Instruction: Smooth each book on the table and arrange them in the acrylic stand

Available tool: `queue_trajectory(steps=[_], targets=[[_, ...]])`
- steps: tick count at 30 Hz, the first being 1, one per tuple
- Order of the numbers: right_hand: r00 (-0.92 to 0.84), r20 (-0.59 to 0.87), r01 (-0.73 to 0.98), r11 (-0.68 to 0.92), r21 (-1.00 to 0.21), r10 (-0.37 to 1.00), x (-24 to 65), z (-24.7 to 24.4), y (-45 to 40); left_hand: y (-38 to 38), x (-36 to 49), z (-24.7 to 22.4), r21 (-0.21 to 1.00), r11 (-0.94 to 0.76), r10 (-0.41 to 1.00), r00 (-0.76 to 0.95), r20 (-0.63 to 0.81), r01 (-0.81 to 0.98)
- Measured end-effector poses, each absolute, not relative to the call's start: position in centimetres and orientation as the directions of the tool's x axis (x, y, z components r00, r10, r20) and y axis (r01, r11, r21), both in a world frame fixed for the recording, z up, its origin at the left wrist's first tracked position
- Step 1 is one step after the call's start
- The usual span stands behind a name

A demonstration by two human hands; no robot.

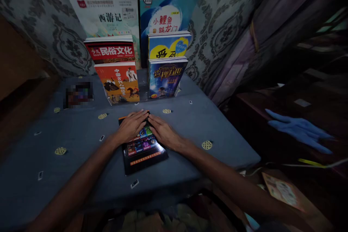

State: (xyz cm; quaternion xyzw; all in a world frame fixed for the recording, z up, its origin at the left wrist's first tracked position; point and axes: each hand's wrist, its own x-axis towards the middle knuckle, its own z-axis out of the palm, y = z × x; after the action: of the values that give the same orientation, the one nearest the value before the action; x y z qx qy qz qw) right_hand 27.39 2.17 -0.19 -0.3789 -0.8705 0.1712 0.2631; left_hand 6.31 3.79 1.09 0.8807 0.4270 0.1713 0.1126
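Note:
A dark book (145, 154) with rows of small coloured pictures and an orange strip lies flat near the middle of the table. My left hand (132, 126) rests palm down on its upper left part, fingers stretched out. From the right, my right hand (164, 131) lies flat over the upper right part, its fingertips close to those of the left. Together the hands hide most of the book's far end. Just beyond them stands a clear rack (144, 96) of upright books, with an orange book (119, 82) and a dark blue book (166, 79) in front.
Behind these, a red book (112, 51), a yellow and blue book (169, 45) and taller ones rise in tiers. A blurred-out item (78, 95) lies at the table's left. Blue gloves (299, 128) lie on a dark surface to the right. Patterned curtain (217, 25) hangs behind.

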Motion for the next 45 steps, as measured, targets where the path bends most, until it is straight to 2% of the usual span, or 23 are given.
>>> queue_trajectory(steps=[5, 14, 23, 32, 40, 45], targets=[[-0.588, 0.336, 0.564, 0.671, -0.482, 0.736, 28.0, -0.5, 1.0, 3.8, 6.3, 1.1, 0.23, -0.629, 0.777, 0.602, 0.184, 0.742], [-0.673, 0.262, 0.539, 0.701, -0.467, 0.692, 30.0, 0.2, -2.4, 3.7, 6.7, 1.3, 0.145, -0.64, 0.768, 0.622, 0.151, 0.755], [-0.774, 0.246, 0.444, 0.777, -0.446, 0.583, 32.5, 0.7, -5.0, 3.6, 6.9, 1.5, 0.156, -0.66, 0.751, 0.638, 0.17, 0.735], [-0.751, 0.213, 0.46, 0.727, -0.51, 0.625, 32.3, 0.5, -4.9, 2.3, 7.1, 1.6, 0.14, -0.735, 0.678, 0.715, 0.169, 0.663], [-0.702, 0.233, 0.443, 0.669, -0.597, 0.673, 32.6, -0.5, -4.7, 0.5, 7.3, 1.8, 0.167, -0.78, 0.625, 0.757, 0.188, 0.603], [-0.656, 0.28, 0.449, 0.661, -0.601, 0.701, 32.7, -1.1, -4.2, -0.4, 7.7, 2.1, 0.197, -0.784, 0.62, 0.763, 0.184, 0.589]])
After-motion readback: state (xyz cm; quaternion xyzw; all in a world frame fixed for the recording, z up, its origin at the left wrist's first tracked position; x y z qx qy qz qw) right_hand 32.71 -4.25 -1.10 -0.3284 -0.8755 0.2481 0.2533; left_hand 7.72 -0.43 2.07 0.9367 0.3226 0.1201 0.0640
